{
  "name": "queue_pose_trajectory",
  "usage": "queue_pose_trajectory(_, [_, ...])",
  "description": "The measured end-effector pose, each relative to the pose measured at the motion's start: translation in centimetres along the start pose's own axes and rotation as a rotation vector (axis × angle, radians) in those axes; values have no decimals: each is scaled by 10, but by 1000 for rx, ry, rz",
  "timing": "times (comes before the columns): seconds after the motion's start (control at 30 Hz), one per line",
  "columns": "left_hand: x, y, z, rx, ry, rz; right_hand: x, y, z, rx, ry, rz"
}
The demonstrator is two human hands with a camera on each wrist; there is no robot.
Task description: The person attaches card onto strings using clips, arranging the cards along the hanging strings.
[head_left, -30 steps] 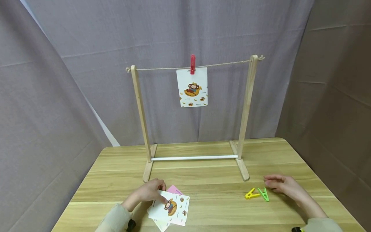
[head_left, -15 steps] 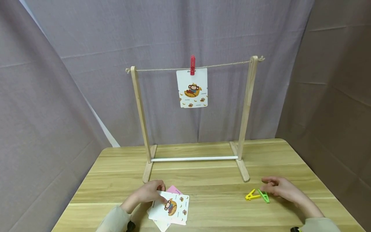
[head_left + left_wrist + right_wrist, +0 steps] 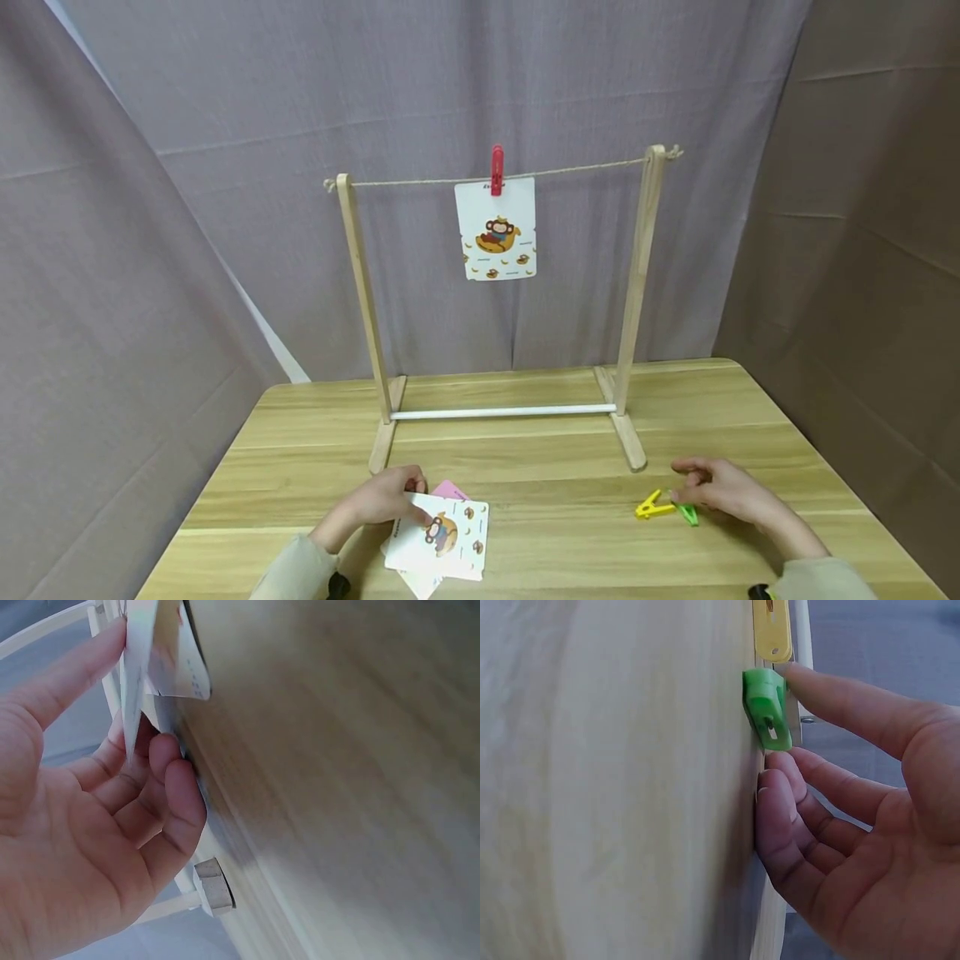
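My left hand (image 3: 386, 494) pinches the edge of a white monkey card (image 3: 468, 550), thumb on top and fingers beneath. Under it, a pink card (image 3: 450, 490) and a pale card (image 3: 422, 586) stick out. In the left wrist view the monkey card (image 3: 137, 675) stands between thumb and fingers. Beside a green clothespin (image 3: 689, 517) on the table, my right hand (image 3: 731, 493) has its thumb at the clothespin and its fingers loosely bent. The right wrist view puts the green clothespin (image 3: 766, 712) between thumb and fingertips. Next to it lies a yellow clothespin (image 3: 654, 506).
A wooden stand (image 3: 634, 292) with a string (image 3: 585, 170) between its posts rises at the back. On the string, a red clothespin (image 3: 497, 171) holds another monkey card (image 3: 497, 242). A white rod (image 3: 502, 412) joins the feet above the wooden table (image 3: 555, 467). Grey curtains surround everything.
My right hand has moved left over the green clothespin, and its thumb now covers part of it. The left hand and its card stay nearly still.
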State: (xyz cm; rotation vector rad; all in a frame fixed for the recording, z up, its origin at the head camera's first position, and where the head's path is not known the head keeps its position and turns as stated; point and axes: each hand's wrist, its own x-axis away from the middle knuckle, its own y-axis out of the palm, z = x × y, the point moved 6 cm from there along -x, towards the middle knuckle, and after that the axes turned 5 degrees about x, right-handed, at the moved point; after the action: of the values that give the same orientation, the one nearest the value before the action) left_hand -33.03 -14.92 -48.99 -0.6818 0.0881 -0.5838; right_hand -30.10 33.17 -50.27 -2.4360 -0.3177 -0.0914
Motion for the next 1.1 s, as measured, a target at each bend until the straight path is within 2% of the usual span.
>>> queue_pose_trajectory(0.37, [-1,-2,-2,-13,-2,-17,2,0,-4,1,0,-8])
queue_pose_trajectory(0.53, [-1,-3,-3,-9,9,-34,1,-2,-7,60,-3,24])
queue_pose_trajectory(0.83, [0,-6,-2,-28,24,-26,-1,-5,-13,217,-14,58])
queue_pose_trajectory(1.1, [0,-6,0,-20,40,-19,-1,-6,-12,279,53,81])
